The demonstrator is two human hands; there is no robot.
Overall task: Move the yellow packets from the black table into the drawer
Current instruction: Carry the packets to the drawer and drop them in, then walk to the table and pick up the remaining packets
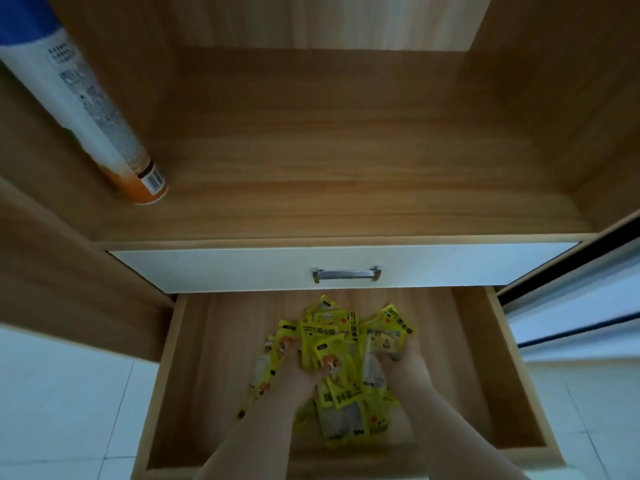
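yellow plastic packets heaped in open wooden drawer, beneath fingertips | left hand: fingers buried, grip unclear | right hand: curled round packets | risk: lifting out drags clinging packets over drawer front

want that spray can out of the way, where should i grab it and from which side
Grip the spray can round the middle of its body, coming from its right or front. It stands upright on the shelf, tall and round, close against the cabinet wall on its left, so that side looks blocked.
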